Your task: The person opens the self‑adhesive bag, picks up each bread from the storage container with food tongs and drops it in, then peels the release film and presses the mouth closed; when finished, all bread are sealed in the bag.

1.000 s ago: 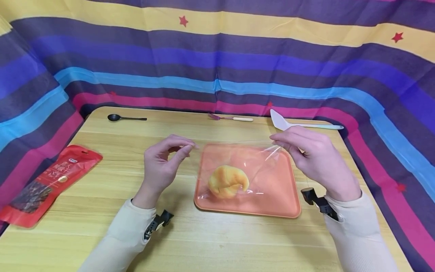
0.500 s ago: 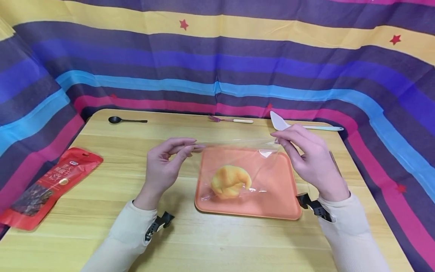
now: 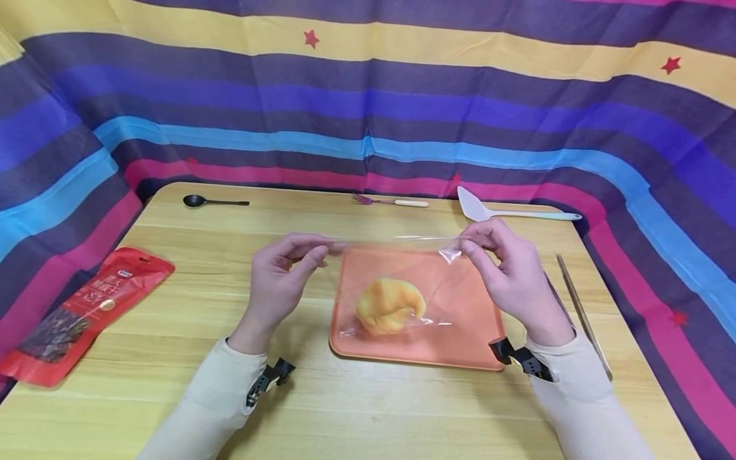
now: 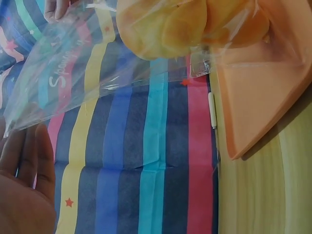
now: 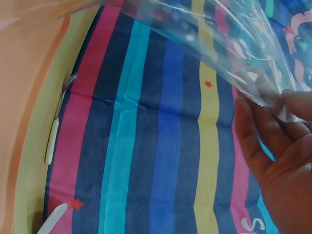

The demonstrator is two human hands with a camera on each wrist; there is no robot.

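A clear plastic bag [image 3: 397, 259] is stretched between both hands above an orange tray [image 3: 471, 342]. Inside the bag, low down, sits a curved golden bread roll [image 3: 388, 306], shaped like a croissant. My left hand [image 3: 282, 275] pinches the bag's upper left corner between thumb and fingers. At the opposite upper corner, my right hand [image 3: 512, 275] pinches the film with its thumb and fingers. In the right wrist view the film [image 5: 258, 83] runs between the right thumb and fingers. The left wrist view has the bread [image 4: 161, 24] seen through the transparent plastic.
A red snack pouch [image 3: 86, 313] lies on the left of the wooden table [image 3: 374, 415]. Along the back are a black spoon [image 3: 215, 202], a fork [image 3: 391, 201] and a white spatula [image 3: 517, 212]. Metal chopsticks [image 3: 583, 316] lie at the right. A striped cloth [image 3: 368, 96] hangs behind.
My right hand has moved left and slightly down, uncovering the chopsticks. My left hand has shifted slightly right onto the bag's corner. The bag's top edge has become more level; the bread shifted slightly right.
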